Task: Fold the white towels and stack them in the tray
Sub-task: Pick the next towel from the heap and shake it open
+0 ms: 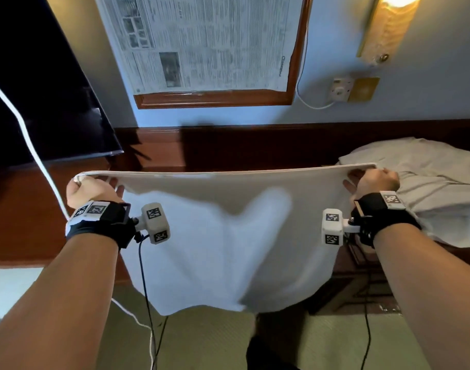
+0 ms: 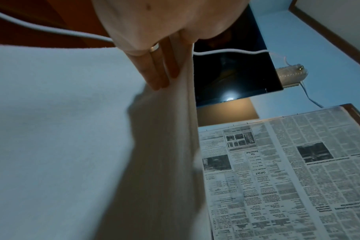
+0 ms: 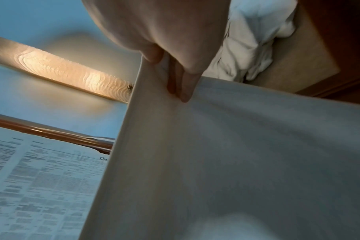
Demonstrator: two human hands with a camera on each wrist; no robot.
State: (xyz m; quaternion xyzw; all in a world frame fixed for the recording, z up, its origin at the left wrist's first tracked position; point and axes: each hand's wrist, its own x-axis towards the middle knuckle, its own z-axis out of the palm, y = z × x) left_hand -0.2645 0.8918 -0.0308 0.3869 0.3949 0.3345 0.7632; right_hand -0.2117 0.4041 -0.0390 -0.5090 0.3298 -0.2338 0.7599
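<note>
Left hand [image 1: 91, 189] and right hand [image 1: 375, 181] each pinched a top corner of white towel [image 1: 228, 236], stretched level between them, hanging down. Crumpled towels [image 1: 426, 182] lay just beyond right hand; framed newspaper [image 1: 201, 41] ahead.

plain white towel [image 1: 228, 236] across the middle of the frame. black wrist straps [image 1: 108, 222] with black-and-white square codes. grey-printed newspaper [image 1: 201, 41] in a red-brown wood frame, top centre. pale blue wall [image 1: 428, 89]. warm yellow lamp [image 1: 388, 25], upper right. olive-green floor [image 1: 207, 340] at the bottom.
</note>
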